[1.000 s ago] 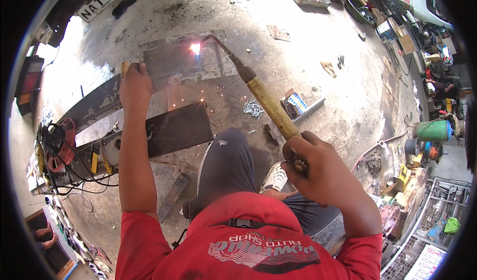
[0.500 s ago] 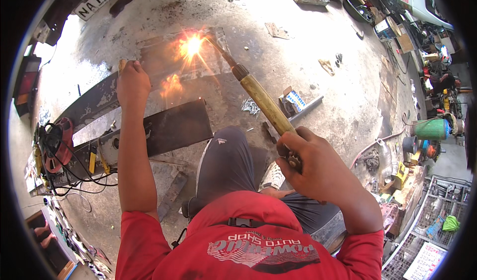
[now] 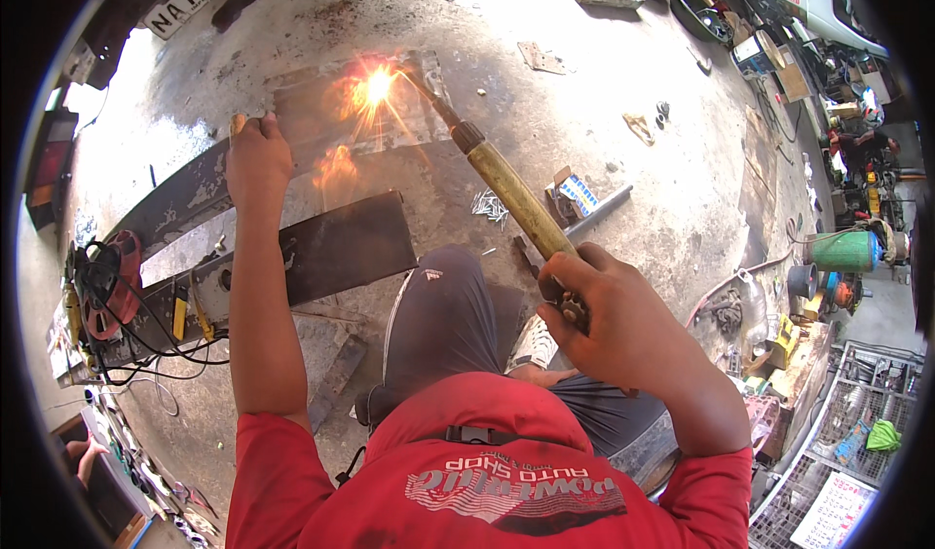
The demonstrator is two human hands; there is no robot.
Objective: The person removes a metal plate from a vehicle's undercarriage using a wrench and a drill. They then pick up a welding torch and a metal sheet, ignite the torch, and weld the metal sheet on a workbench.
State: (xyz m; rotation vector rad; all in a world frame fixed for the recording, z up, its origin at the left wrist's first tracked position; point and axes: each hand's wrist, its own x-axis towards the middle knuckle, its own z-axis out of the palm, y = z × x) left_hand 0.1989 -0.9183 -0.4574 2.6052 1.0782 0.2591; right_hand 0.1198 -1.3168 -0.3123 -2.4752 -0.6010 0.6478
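My right hand (image 3: 618,320) is wrapped round the valve end of a long brass-coloured gas torch (image 3: 518,198). Its thin tip reaches up and left to a bright flame (image 3: 378,86) with sparks over a flat metal plate (image 3: 302,96). My left hand (image 3: 259,164) is closed at the far dark metal beam (image 3: 180,193); a small tan end shows beside its fingers, but what it grips is mostly hidden. Nearer me lies a second dark metal beam (image 3: 351,252), passing under my left forearm.
Right of my knee lie loose nails (image 3: 490,206), a small blue-and-white box (image 3: 577,190) and a grey tube (image 3: 599,213). A red reel with black cables (image 3: 115,286) sits on the beams at left. A green cylinder (image 3: 842,251) and wire racks (image 3: 847,432) line the right.
The torch and my right hand have shifted very slightly left, with the flame still burning at nearly the same spot. At the lower left edge, another person's hand has moved.
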